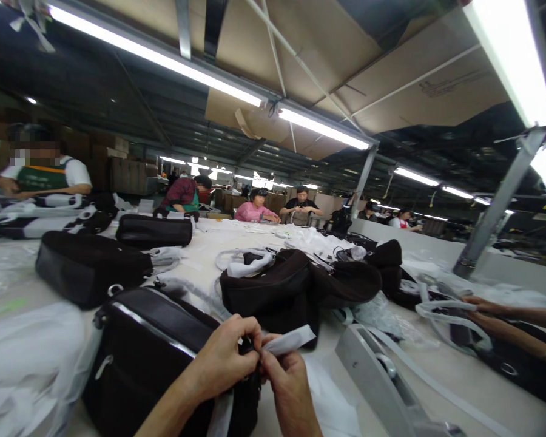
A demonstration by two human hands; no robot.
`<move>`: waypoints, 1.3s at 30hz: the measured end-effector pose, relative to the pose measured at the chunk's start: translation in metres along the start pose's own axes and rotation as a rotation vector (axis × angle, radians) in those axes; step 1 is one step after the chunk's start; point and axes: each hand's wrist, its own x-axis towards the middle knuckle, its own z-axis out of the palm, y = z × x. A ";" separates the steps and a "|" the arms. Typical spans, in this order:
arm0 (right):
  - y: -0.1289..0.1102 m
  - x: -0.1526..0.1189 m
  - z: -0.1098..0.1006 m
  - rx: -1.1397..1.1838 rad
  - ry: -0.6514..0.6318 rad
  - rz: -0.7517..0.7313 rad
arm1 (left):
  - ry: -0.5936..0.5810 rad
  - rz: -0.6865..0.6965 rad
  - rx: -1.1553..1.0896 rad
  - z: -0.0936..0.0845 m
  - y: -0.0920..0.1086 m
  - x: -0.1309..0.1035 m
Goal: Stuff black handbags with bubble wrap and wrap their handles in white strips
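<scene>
A black bag (136, 370) with a silver zipper lies right before me on the table. My left hand (225, 352) is over the bag's right end, thumb and fingers closed in a pinch. What the pinch holds is hidden. Against its fingertips, my right hand (289, 379) is closed on a strip of white wrapping paper (293, 341), whose free end sticks out to the right. Below the hands, a white-wrapped piece (221, 413) hangs at the bag's side. Several other black bags, including a slouching one (268, 282), lie just beyond.
A grey tape dispenser (373, 370) stands right of my hands, with a white strip (437, 382) beside it. At far right, a co-worker's hands (486, 309) handle a white-wrapped strap. White wrapping (22, 352) is heaped at left. Other people sit around the table (209, 240).
</scene>
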 end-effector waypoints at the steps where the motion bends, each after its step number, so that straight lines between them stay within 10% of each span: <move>1: 0.000 0.000 0.000 0.004 -0.009 0.006 | 0.004 -0.004 -0.012 -0.001 0.001 0.000; 39: -0.036 0.019 -0.015 -0.431 -0.439 -0.382 | -0.178 0.069 0.038 -0.016 -0.011 0.009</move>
